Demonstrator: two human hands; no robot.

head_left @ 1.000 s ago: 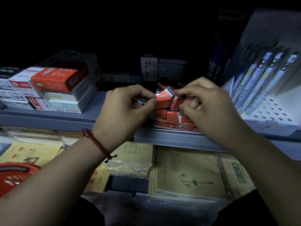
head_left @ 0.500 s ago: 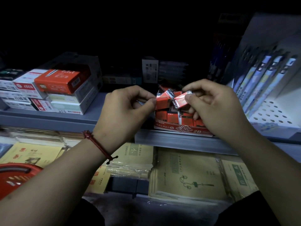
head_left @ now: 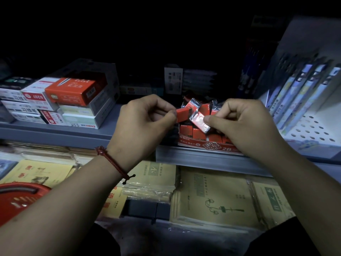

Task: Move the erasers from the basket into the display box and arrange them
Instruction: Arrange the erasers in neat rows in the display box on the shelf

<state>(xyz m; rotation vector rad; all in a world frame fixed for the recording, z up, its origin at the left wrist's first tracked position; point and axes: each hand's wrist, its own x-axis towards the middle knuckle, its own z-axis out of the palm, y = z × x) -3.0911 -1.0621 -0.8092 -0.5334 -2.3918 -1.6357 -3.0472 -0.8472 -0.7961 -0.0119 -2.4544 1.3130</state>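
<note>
Dim grey shelving [head_left: 203,159] carries the display box [head_left: 206,145], with red erasers [head_left: 195,133] already standing in rows inside. Just above it the left hand [head_left: 142,122] pinches one eraser [head_left: 184,115] by its end, and the right hand [head_left: 245,126] pinches a foil-wrapped eraser [head_left: 200,121] just beside it. Both look light and firm and the wrapper is probably slick, so pinching across the short sides seems safest. The red basket [head_left: 18,198] sits well apart, lower left.

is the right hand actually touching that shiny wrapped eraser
Touching. The head view shows the right hand pinching the wrapped eraser between thumb and fingertip, with no gap.
</note>
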